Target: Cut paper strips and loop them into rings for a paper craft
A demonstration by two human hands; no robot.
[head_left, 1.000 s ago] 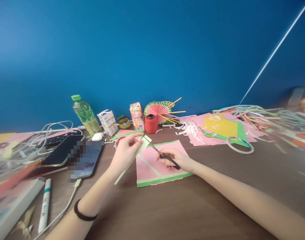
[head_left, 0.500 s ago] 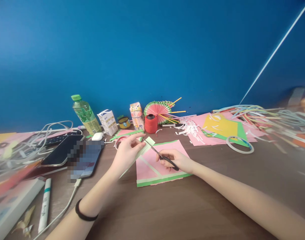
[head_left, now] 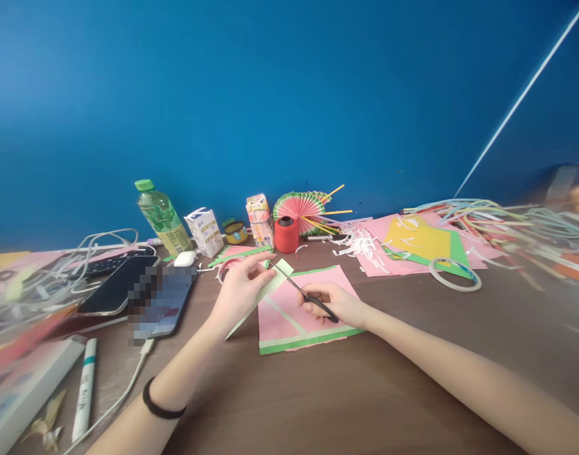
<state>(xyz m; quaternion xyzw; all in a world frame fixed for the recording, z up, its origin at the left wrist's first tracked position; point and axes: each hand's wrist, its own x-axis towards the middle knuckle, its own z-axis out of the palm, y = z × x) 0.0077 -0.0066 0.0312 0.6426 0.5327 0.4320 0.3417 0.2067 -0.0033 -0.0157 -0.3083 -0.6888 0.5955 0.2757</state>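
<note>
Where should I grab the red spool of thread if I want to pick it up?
Probably by its round side, near the middle, coming from the front. The red spool of thread stands upright with open table before it. A carton crowds its left and a paper fan stands close behind.

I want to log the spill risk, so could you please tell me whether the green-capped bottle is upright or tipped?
Upright, leaning slightly left in this wide view: the bottle stands on its base on the table, cap on top.
</note>
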